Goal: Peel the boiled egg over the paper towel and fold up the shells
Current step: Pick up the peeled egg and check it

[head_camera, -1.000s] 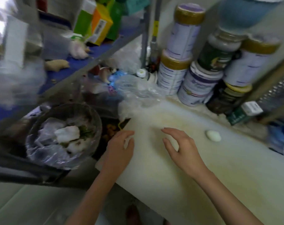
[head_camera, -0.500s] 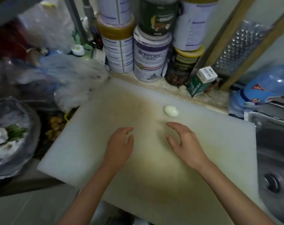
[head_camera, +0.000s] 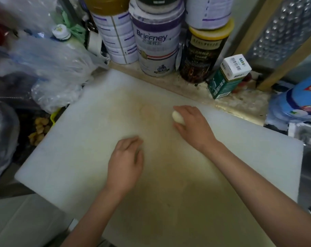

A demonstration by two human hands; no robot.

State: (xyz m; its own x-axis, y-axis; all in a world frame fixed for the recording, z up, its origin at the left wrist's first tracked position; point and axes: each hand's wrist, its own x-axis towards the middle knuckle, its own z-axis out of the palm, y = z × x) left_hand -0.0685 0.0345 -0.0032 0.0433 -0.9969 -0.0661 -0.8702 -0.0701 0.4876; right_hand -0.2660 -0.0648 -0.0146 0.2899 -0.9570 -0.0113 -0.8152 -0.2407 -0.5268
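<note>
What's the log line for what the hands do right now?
right hand: grips egg | left hand: open, over cutting board

A stained white cutting board (head_camera: 80, 157) covers the speckled stone tabletop (head_camera: 240, 102). Beyond the right hand (head_camera: 194, 125), stacked tins (head_camera: 156, 50) and a green carton (head_camera: 227, 77) stand against the pale wall (head_camera: 243, 18). A steel sink (head_camera: 309, 175) lies to its right. Crumpled plastic bags (head_camera: 58, 68) sit left of the left hand (head_camera: 126, 161).

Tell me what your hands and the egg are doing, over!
Right hand grips egg on cutting board. Left hand open, holding nothing. Nothing between hands and egg.
</note>
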